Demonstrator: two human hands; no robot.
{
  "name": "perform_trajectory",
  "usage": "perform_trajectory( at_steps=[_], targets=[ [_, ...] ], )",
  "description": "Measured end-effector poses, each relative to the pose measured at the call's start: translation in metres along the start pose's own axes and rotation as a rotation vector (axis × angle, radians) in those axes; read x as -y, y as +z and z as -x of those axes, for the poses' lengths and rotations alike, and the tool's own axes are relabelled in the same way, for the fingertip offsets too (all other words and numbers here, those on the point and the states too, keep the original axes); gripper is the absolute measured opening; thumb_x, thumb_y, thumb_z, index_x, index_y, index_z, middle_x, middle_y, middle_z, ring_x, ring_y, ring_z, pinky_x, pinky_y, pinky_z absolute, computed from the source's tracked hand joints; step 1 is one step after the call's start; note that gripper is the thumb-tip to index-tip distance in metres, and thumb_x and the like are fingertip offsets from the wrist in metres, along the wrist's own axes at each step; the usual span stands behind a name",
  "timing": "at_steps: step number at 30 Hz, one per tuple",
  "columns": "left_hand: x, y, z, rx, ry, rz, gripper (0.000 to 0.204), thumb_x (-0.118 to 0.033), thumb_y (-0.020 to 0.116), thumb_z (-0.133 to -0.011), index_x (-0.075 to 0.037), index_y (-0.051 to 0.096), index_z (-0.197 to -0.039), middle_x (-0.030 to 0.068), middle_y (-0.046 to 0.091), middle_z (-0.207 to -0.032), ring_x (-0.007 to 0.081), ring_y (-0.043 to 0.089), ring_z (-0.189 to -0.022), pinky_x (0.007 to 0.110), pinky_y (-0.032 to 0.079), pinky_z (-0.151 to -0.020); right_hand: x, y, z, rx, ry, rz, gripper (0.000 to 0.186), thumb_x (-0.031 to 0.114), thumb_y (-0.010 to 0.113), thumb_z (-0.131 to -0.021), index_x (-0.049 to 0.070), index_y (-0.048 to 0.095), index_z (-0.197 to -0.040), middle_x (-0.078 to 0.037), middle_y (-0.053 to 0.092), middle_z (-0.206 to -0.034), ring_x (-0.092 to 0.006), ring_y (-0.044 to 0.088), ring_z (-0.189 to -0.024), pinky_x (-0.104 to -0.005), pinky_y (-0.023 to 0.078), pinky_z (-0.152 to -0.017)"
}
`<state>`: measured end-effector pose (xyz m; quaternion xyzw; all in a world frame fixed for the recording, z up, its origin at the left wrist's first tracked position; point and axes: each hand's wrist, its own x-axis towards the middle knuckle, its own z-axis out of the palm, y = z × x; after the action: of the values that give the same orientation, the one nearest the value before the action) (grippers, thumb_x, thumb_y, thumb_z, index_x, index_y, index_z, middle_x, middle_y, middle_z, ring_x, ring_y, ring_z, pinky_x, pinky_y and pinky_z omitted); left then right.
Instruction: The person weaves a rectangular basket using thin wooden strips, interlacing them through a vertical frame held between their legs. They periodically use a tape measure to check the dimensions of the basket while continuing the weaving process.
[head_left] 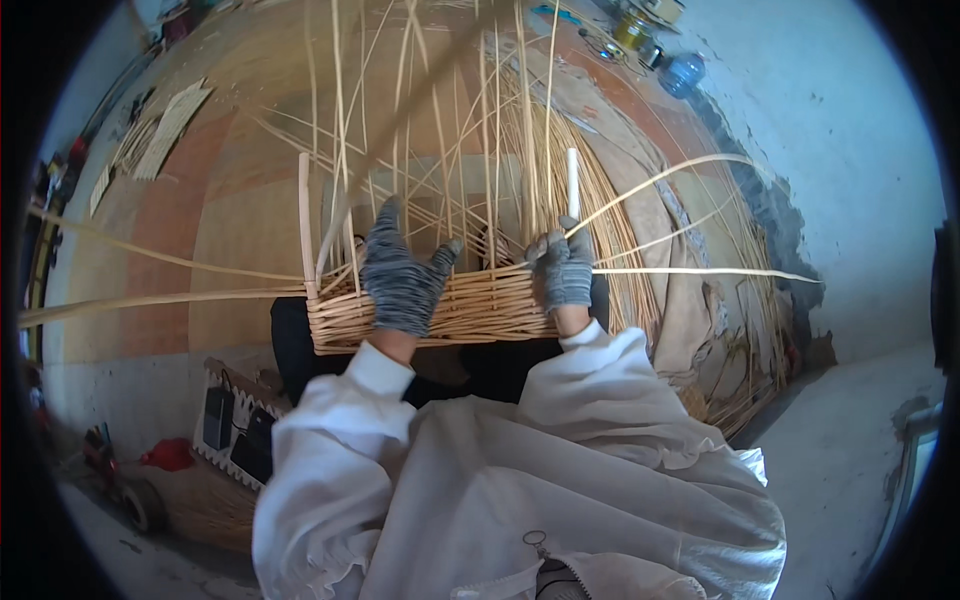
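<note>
A partly woven wicker basket side lies across my lap, its thin upright rods running away from me. A thick peeled stick stands at its left end and a paler stick at its right end. My left hand, in a grey striped knit glove, rests on the weave with fingers stretched out and the thumb apart. At the right end, my gloved right hand has its fingers curled on a wicker rod that sticks out to the right. The rod's end under the fingers is hidden.
Loose long rods lie in a heap on cloth to the right. Flat woven strips lie on the floor at far left. A plastic water bottle sits by the right wall. A red cloth-like item and a wheel are at lower left.
</note>
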<state>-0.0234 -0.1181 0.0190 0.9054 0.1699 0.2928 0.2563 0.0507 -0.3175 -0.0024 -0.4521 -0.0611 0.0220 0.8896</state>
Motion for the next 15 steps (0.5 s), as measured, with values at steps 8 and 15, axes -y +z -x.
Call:
perform_trajectory(
  at_steps=[8,15],
  targets=[
    [-0.020,0.020,-0.058,1.071,0.061,-0.195,0.033,-0.030,0.053,-0.086,-0.006,0.062,-0.106,0.0180,0.064,-0.100,0.0326,0.062,-0.092,0.039,0.050,-0.081,0.017,0.037,0.005,0.362,-0.358,0.674,0.014,0.006,0.045,-0.094,0.005,0.050,-0.107,-0.005,0.051,-0.069,-0.0163,0.053,-0.058,-0.0311,0.050,-0.056],
    [-0.031,-0.018,0.050,0.434,0.523,-0.627,0.080,-0.048,0.063,-0.072,-0.005,0.038,-0.134,0.0214,0.049,-0.116,0.0354,0.045,-0.112,0.050,0.026,-0.102,0.023,0.023,-0.008,-0.091,0.155,0.022,0.006,0.003,0.047,-0.092,0.005,0.046,-0.087,-0.002,0.042,-0.059,-0.0152,0.041,-0.047,-0.0293,0.041,-0.045]
  ],
)
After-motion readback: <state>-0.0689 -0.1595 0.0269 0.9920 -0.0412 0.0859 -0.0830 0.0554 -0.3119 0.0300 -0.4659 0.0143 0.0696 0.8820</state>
